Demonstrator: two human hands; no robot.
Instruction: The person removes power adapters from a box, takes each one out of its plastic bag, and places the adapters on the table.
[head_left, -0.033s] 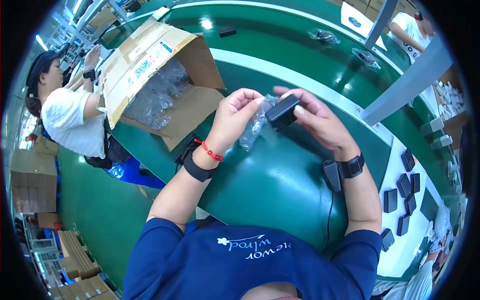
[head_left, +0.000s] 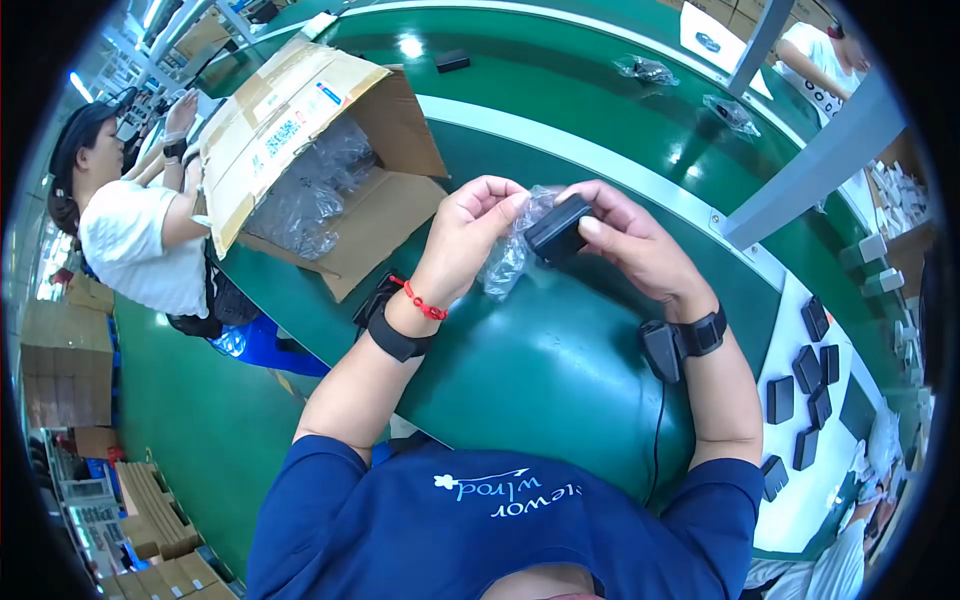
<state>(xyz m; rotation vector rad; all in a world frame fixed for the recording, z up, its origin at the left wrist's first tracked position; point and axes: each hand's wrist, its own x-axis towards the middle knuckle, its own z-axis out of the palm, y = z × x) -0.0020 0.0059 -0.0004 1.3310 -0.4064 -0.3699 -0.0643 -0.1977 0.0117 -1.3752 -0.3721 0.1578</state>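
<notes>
My left hand [head_left: 468, 228] pinches the edge of a clear plastic bag [head_left: 506, 262] between thumb and fingertips. Crumpled folds of the bag hang below those fingers, over the green table. A small black box-shaped device [head_left: 556, 232] is in my right hand [head_left: 640, 245], its thumb on the near side and the fingers behind. The device is tilted, and its left end touches or overlaps the bag; whether any of it is inside the bag I cannot tell. Both hands are above the table, close together.
An open cardboard box [head_left: 390, 215] of clear bags lies on its side at the left. Several black devices [head_left: 780, 400] rest on a white sheet at the right. A grey post [head_left: 800, 160] rises beyond my right hand. Co-workers sit at the far left and far right.
My right hand's fingers have closed in around the black device. The device has shifted slightly left, toward the bag. My left hand stays nearly in place.
</notes>
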